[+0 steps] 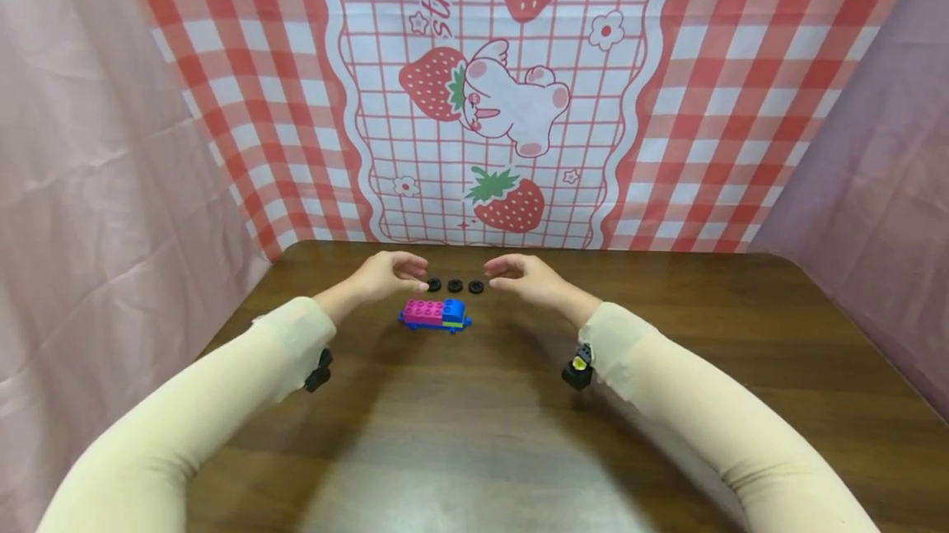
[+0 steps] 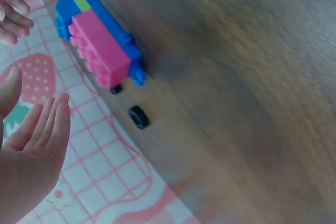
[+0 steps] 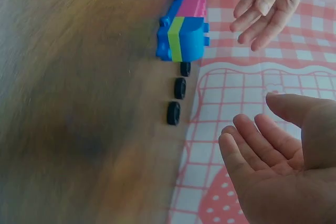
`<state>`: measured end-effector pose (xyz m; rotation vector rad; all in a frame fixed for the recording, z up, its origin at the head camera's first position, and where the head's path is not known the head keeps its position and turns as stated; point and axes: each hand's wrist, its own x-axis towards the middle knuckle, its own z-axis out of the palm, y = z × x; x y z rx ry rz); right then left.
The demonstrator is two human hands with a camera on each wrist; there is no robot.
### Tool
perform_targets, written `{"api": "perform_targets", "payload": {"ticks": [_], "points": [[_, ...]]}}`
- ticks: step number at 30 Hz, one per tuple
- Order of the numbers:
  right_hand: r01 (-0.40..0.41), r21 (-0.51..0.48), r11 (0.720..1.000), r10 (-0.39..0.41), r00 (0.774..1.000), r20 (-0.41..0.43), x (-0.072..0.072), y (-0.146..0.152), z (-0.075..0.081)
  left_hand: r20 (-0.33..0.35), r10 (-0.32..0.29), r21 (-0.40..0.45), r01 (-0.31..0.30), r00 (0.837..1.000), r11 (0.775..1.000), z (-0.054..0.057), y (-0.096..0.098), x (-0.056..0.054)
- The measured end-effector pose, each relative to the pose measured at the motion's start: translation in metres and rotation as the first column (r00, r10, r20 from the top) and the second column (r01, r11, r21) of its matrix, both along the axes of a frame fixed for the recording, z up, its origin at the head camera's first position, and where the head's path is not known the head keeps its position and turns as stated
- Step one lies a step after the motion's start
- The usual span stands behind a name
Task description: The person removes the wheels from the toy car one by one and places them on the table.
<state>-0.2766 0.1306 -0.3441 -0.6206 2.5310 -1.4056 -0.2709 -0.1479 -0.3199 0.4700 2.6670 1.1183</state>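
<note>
A toy block truck sits on the table, with a pink studded brick, a blue cab, a lime-green stripe and a blue base. Behind it, three small black toy wheels lie in a row. My left hand hovers by the row's left end, fingers loosely bent and holding nothing. On the other side, my right hand hovers past the right end, likewise bare. In the right wrist view the nearest wheel is apart from the fingers. The left wrist view shows another wheel near the truck's pink end.
The brown wooden table runs back to a red-and-white checked cloth with strawberry prints. Pale pink curtains hang at the sides. A small dark camera is strapped at each wrist.
</note>
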Motion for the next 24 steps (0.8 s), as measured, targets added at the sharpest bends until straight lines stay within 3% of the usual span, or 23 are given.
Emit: {"api": "perform_targets", "payload": {"ticks": [5, 10, 16, 20, 24], "points": [[0.006, 0.015, 1.0, -0.005, 0.998, -0.059, 0.007, 0.018, 0.007, -0.059, -0.038, -0.005, 0.037, 0.998, 0.999, 0.01, 0.012, 0.008], [0.039, 0.055, 0.998, -0.033, 0.993, -0.117, 0.013, 0.037, 0.015, -0.063, 0.004, -0.004, -0.004, 0.998, 1.0, 0.022, 0.023, 0.011], [0.088, 0.152, 0.984, -0.063, 0.984, -0.164, 0.021, 0.052, 0.029, -0.115, -0.001, -0.065, -0.006, 0.993, 0.998, 0.033, 0.036, 0.019], [0.079, 0.233, 0.969, -0.013, 0.963, -0.27, 0.03, 0.059, 0.036, -0.187, -0.095, -0.16, 0.065, 0.978, 0.985, 0.034, 0.045, 0.026], [0.061, 0.345, 0.937, 0.09, 0.91, -0.404, 0.04, 0.067, 0.041, -0.267, -0.203, -0.278, 0.126, 0.942, 0.952, 0.033, 0.052, 0.034]]}}
